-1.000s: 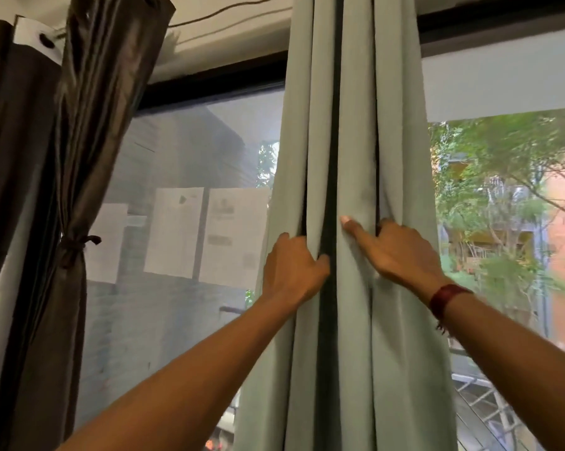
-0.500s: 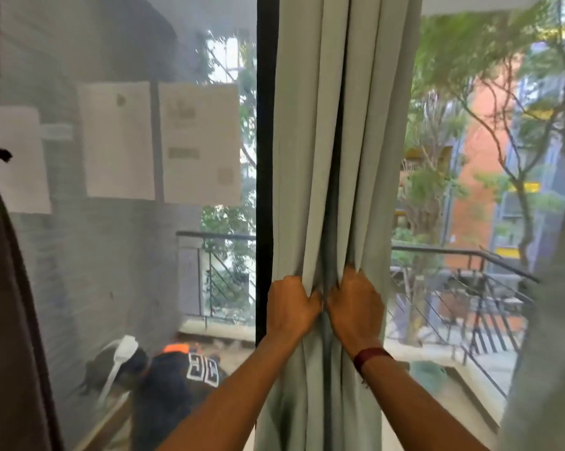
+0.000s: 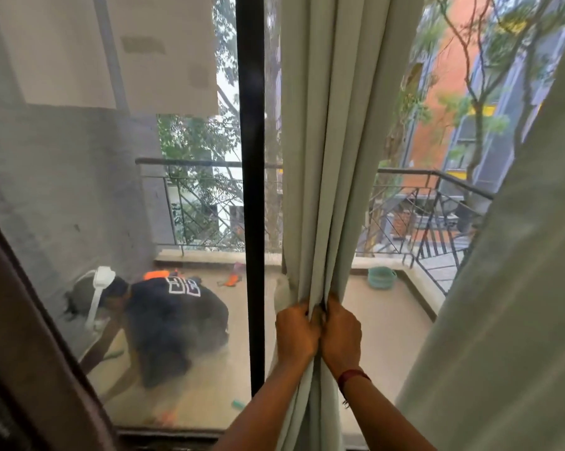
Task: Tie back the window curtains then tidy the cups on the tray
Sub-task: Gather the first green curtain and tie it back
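A pale green curtain point(image 3: 326, 151) hangs gathered in folds in front of the window, just right of the black window frame post point(image 3: 251, 190). My left hand point(image 3: 295, 332) grips the bunched folds from the left. My right hand point(image 3: 341, 336), with a red band at the wrist, grips them from the right, and the two hands touch each other. A second pale green curtain point(image 3: 515, 288) hangs along the right edge. No cups or tray are in view.
A dark brown curtain point(image 3: 23, 369) fills the lower left corner. Through the glass a person point(image 3: 163, 317) crouches on the balcony floor, near a teal basket point(image 3: 381, 277) and a metal railing point(image 3: 430, 209). Papers point(image 3: 163, 47) are stuck on the window at top left.
My hands slid down the green curtain and closed together around its folds. The view tilted downward, so the balcony floor and the crouching person came into sight.
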